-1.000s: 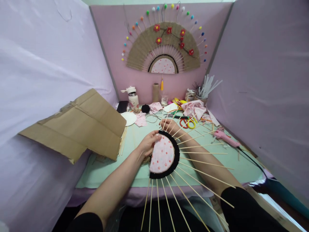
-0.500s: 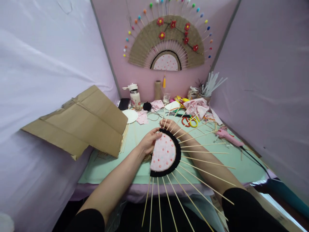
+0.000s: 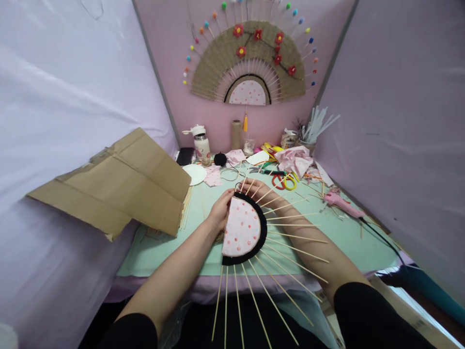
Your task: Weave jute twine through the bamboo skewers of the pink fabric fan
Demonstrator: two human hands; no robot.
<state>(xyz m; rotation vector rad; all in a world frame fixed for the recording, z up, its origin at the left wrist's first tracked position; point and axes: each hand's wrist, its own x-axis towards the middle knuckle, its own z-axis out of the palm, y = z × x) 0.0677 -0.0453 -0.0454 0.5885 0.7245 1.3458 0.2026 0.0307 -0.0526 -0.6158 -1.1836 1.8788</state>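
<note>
A half-round fan base (image 3: 241, 228) covered in pink dotted fabric, with a black yarn band (image 3: 262, 232) along its curve, is held up on its side over the table's front. Thin bamboo sticks (image 3: 290, 261) radiate from the curve, to the right and downward. My left hand (image 3: 221, 211) grips the flat edge near the upper corner, its thumb now mostly behind the fabric face. Behind the upper sticks, my right hand (image 3: 254, 189) is closed at the same corner, beside a small loop of black yarn (image 3: 238, 186). Its fingertips are partly hidden.
Folded cardboard (image 3: 119, 184) leans at left. A black yarn ball (image 3: 220, 159), a bottle (image 3: 201, 145), scissors (image 3: 284, 182), pliers (image 3: 272, 172) and fabric scraps (image 3: 296, 160) lie behind. A corded pink glue gun (image 3: 343, 203) rests at right. A decorated fan (image 3: 250, 53) hangs on the wall.
The fan base has shifted slightly left and turned a little, its right-hand sticks now looking shorter. My left thumb has slid off the fabric face. A yarn loop now shows at the top corner.
</note>
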